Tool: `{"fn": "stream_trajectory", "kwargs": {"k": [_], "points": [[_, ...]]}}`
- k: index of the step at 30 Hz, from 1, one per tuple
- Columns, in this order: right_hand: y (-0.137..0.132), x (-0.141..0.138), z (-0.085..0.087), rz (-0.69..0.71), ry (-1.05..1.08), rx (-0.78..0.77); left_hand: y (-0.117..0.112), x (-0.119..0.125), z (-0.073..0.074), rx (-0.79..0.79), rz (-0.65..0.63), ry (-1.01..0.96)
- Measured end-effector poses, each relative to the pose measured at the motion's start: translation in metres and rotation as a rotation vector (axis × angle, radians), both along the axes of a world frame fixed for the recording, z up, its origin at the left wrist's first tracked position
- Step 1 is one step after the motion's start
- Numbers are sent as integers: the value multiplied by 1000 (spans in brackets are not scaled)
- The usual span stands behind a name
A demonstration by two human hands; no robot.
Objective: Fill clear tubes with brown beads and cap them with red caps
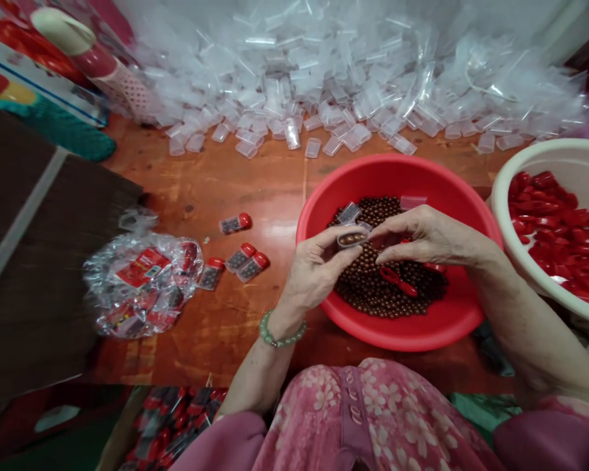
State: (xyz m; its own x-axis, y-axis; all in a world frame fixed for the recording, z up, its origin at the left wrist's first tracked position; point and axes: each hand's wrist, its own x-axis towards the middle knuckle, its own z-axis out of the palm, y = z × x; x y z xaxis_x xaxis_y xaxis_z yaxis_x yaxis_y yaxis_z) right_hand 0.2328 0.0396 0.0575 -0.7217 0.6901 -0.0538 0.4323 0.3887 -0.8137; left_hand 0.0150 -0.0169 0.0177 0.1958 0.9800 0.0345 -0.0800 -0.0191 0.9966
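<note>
Over a red basin (319,216) of small brown balls (373,301), my left hand (311,271) pinches a small clear plastic case (352,239). Its open end faces me, and brown balls show inside. My right hand (417,239) hovers at the right of the case, thumb and forefinger apart, with a fingertip near or touching its rim. Some red shows by its curled fingers; whether it holds that is unclear. A red clip-like piece (397,281) lies on the balls below. Loose clear cases (349,212) rest at the basin's far side.
Several filled cases with red caps (240,258) lie left of the basin, beside a clear bag (142,281) of packs. A heap of clear cases (294,85) spans the table's back. A white basin (503,190) of red caps (559,229) stands right. Dark box (39,261) far left.
</note>
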Motion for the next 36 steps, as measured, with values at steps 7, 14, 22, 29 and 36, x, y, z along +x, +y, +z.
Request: {"fn": "stream_trajectory", "kwargs": {"k": [7, 14, 22, 29, 36], "points": [[-5, 0, 2, -18, 130, 127, -3, 1, -2, -72, -79, -32], [-15, -8, 0, 74, 183, 299, -7, 2, -9, -25, -146, 18], [-13, -8, -5, 69, 205, 293, -5, 2, -11, -41, -178, 59], [-12, -8, -9, 116, 149, 339, -2, 1, -11, -62, -220, 54], [-15, -9, -9, 97, 156, 417, 0, -1, -8, -60, -208, -14]]}}
